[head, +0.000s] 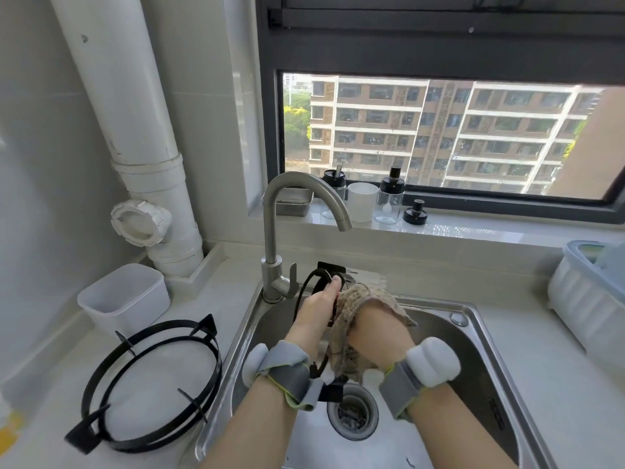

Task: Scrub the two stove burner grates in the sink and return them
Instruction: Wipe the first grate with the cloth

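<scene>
1. Black metal grate (319, 276) stands on edge over the steel sink (470, 353), close to the faucet (270, 225) at the back-left rim.
2. The left hand (318, 313) holds it, fingers curled round the ring.
3. The right hand (378, 336) clutches a beige cloth (358, 299) against the grate's right side.
4. The second grate (84, 434) lies flat on the white counter, its ring just beside the sink's left rim. A white tub (125, 296) stands behind it.
5. Below the hands the basin is open down to the drain (351, 412). Bare counter separates the sink from a rack (588, 299) on the right.
6. Hands and cloth hide much of the held grate. The right fingers are under the cloth. The picture's edge cuts off the rack.
</scene>
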The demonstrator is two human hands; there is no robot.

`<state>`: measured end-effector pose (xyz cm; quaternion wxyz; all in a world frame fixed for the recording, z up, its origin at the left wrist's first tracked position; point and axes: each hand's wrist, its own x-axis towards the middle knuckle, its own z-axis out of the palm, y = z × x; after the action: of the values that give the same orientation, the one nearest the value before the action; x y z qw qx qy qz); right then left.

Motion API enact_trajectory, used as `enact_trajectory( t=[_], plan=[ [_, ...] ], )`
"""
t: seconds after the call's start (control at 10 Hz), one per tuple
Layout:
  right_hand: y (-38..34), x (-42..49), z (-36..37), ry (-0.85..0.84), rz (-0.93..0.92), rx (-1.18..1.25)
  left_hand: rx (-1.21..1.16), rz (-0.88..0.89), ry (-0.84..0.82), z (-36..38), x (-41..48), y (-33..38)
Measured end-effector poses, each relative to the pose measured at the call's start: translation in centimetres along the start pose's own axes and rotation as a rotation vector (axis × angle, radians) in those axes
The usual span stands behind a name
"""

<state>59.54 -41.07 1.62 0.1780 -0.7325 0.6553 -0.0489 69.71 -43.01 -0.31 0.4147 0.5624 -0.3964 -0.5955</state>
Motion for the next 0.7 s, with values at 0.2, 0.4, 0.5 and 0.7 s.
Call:
enact_trajectory(
  t=[0.2, 0.4, 0.5, 0.7],
  plan=[
    [-1.6, -0.6, 0.8, 0.119, -0.008, -0.021, -0.1, -0.053, -0.015, -0.3, -0.3, 0.4],
    [-1.2, -0.8, 0.6, 0.091, -0.038, -0.006, -0.156, -0.056, 0.07, -0.4, 0.1, 0.5],
    [-0.2, -1.1, 0.6, 0.058, -0.006, 0.041, -0.219, -0.077, 0.1, -0.7, 0.5, 0.3],
    [0.3, -0.3, 2.3, 0.121, 0.316, 0.094, -0.248, -0.07, 0.132, -0.8, 0.5, 0.2]
  ],
)
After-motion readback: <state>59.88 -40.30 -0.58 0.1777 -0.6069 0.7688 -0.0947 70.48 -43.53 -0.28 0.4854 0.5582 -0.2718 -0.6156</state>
